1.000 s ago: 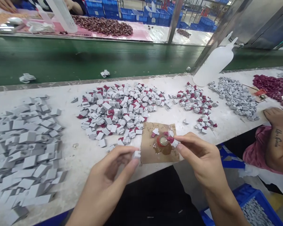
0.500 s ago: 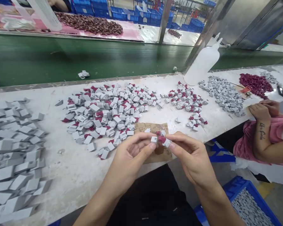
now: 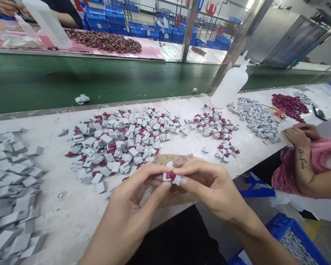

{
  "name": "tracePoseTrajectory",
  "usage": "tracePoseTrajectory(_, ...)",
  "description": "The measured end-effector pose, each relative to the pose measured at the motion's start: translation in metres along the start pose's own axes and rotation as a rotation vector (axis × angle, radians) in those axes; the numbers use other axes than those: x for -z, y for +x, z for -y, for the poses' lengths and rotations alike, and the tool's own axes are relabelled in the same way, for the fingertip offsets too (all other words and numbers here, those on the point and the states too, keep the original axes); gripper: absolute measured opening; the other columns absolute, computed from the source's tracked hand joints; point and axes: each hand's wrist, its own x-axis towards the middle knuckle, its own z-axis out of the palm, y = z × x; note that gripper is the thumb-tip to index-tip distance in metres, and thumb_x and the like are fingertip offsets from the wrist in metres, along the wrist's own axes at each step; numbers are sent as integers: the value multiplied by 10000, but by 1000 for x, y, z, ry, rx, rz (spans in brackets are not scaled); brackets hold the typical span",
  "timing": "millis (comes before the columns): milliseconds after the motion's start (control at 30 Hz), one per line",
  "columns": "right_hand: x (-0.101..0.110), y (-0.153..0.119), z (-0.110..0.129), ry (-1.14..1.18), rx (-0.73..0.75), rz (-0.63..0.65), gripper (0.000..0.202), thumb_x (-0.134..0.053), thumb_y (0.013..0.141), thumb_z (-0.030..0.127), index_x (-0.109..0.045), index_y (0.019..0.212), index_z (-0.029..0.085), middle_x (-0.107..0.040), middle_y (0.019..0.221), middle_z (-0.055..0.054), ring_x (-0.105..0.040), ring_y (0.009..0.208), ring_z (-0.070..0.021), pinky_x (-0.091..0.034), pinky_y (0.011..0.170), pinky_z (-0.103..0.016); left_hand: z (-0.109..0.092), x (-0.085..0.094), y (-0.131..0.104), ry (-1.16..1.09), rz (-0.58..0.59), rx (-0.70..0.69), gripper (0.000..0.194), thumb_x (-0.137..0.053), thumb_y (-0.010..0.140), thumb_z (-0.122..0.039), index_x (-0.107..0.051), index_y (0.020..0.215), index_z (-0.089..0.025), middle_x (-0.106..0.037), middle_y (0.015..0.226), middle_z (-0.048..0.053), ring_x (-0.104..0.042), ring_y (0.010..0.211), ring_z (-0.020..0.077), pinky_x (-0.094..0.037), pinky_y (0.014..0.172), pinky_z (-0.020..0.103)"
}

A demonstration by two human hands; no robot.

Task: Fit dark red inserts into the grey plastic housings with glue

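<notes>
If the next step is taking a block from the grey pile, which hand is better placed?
Probably the left hand: it is nearer the grey pile, while the right hand would reach across it. Both hold small pieces.

white table (image 3: 71, 228) bearing small parts (image 3: 116, 141)

Black clothing (image 3: 182, 239) shows below the bare forearms (image 3: 253, 233).

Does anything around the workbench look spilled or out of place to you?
A few grey pieces lie on the green belt, away from the grey-and-maroon pile. The cardboard also has a shiny wet patch, possibly spilled liquid.
</notes>
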Motion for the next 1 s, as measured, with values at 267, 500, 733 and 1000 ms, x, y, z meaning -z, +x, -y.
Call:
tracePoseTrajectory(267, 62, 173, 2, -775, -51, -265, 440, -677, 1098, 212, -813, 1516, 202, -851, 1350, -155, -815, 1120, -290, -705, 992, -466, -50, 44, 135, 667, -169, 144, 236, -799, 976, -368, -913, 1116, -216, -845, 1106, 131, -734, 892, 312, -621, 889, 452)
tracePoseTrajectory(500, 118, 317, -41, -1046, -129, -451, 497, -651, 1038, 86, -765, 1517, 155, -722, 1595, -229, -495, 1625, -450, -398, 1361, -676, -26, 30, 290, 680, -217, 302, 217, -897, 966, -169, -872, 1168, -93, -841, 1230, 204, -752, 1121, 328, -571, 1087, 455)
tracePoseTrajectory(733, 128, 360, -59, -929, -150, -408, 387, -828, 1129, 421, -764, 1439, 197, -751, 1519, -130, -765, 1331, -317, -665, 1144, -572, 13, 22, 354, 679, -169, 404, 408, -813, 1128, -422, -751, 1453, -184, -768, 1464, 131, -788, 1254, 294, -697, 1072, 528)
tracePoseTrajectory(1000, 86, 272, -25, -372, 56, -228, 358, -877, 1042, 456, -703, 1278, 250, -861, 1189, -83, -825, 1121, -256, -722, 970, -442, -21, 25, 295, 553, -110, 82, 498, -804, 953, -64, -775, 1437, -181, -828, 1384, 124, -790, 1187, 284, -618, 924, 370)
